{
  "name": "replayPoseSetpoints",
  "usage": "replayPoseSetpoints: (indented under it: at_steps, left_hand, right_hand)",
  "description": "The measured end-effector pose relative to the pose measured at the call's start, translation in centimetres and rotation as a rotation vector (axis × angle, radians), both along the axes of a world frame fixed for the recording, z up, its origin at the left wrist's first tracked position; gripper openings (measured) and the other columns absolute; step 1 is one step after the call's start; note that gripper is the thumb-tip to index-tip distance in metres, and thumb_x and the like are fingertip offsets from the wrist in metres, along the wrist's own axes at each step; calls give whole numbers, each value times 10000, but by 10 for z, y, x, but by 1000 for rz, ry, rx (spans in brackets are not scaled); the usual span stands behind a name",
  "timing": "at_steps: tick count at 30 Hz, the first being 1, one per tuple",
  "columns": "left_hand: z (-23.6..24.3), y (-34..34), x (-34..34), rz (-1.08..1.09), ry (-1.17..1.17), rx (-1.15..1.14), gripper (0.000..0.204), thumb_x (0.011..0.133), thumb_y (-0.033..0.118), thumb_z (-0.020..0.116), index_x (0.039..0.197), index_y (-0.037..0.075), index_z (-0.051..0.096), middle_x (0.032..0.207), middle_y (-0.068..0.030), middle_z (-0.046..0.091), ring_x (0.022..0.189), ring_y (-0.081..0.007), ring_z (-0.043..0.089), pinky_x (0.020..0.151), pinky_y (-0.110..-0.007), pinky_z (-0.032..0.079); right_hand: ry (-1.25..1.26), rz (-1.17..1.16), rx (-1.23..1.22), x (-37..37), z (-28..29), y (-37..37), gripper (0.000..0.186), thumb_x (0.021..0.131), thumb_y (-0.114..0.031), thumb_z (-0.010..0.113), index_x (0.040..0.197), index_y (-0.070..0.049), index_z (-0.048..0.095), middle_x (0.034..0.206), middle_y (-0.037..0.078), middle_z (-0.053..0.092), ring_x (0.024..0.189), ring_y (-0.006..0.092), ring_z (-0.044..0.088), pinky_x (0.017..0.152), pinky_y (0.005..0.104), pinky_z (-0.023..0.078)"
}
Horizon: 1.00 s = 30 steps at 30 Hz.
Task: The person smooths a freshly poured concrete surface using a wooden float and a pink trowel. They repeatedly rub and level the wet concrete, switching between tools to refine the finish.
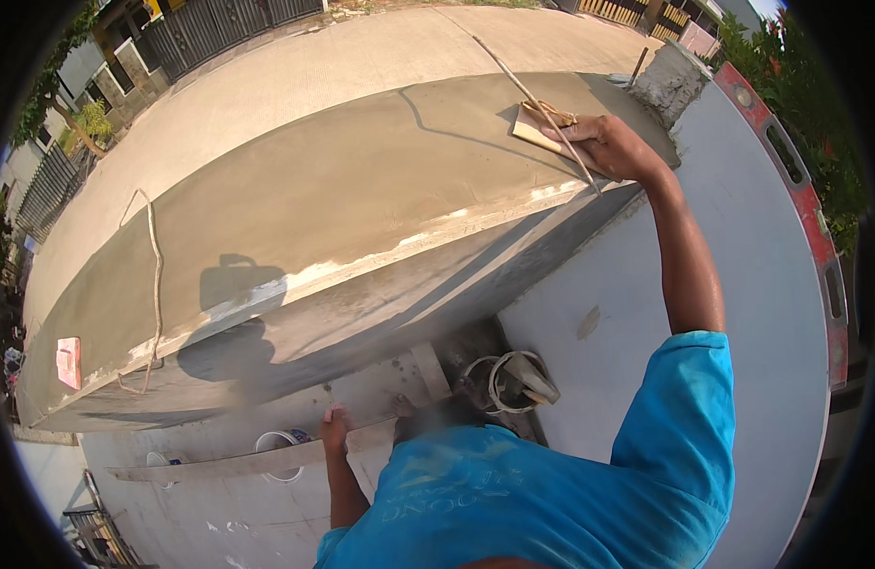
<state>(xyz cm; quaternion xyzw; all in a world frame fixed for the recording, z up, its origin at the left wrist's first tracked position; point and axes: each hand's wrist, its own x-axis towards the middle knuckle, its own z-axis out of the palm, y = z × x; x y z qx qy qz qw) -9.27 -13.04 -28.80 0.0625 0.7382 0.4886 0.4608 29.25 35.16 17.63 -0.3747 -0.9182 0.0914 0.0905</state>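
Note:
My right hand grips a pale wooden float on the smooth grey cement top of a low wall, near its right end. A long thin bent rod crosses over the float beside my fingers. My left hand is low in front of the wall, near a long board; its fingers look curled, and anything inside them is too small to make out. Another bent rod spans the cement at the left, with a pinkish block beyond it.
A white side wall rises at the right, carrying a long red level. Buckets with tools sit below in the corner, other buckets by the board. A rough concrete post ends the ledge; a road lies beyond.

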Motion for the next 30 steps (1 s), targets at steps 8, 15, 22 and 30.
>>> replayPoseSetpoints:
  at_steps: [8, 15, 22, 30]
  left_hand:
    - [86, 67, 15, -317, 111, 114, 364, 980, 319, 564, 1203, 48, 659, 1002, -77, 706, 776, -144, 657, 690, -284, 528]
    - [162, 100, 59, -548, 185, 259, 363, 975, 307, 573, 1181, 26, 676, 998, -77, 723, 883, -140, 661, 796, -287, 515]
    - [328, 84, 82, -723, 543, 651, 283, 912, 252, 695, 1126, 67, 705, 1048, -109, 723, 979, -259, 684, 855, -352, 530]
    - [423, 124, 112, -1006, 1324, 698, 398, 845, 322, 747, 1148, 79, 659, 1160, -73, 636, 969, -270, 639, 793, -401, 529]
  right_hand:
    - [125, -242, 22, 63, -5, -2, 503, 881, 80, 465, 1246, -175, 700, 1184, 160, 701, 962, 250, 706, 892, 342, 516]
    - [131, -127, 46, 83, -6, -47, 448, 839, 82, 625, 1213, -147, 716, 1025, 137, 693, 845, 203, 661, 775, 317, 526]
    - [502, -164, 95, 97, 12, -194, 253, 742, 90, 752, 910, -98, 781, 1032, 85, 687, 908, 184, 634, 766, 282, 534]
    - [399, 584, 75, -58, -41, -242, 241, 656, -75, 805, 774, -96, 595, 782, 25, 607, 725, 207, 559, 587, 339, 439]
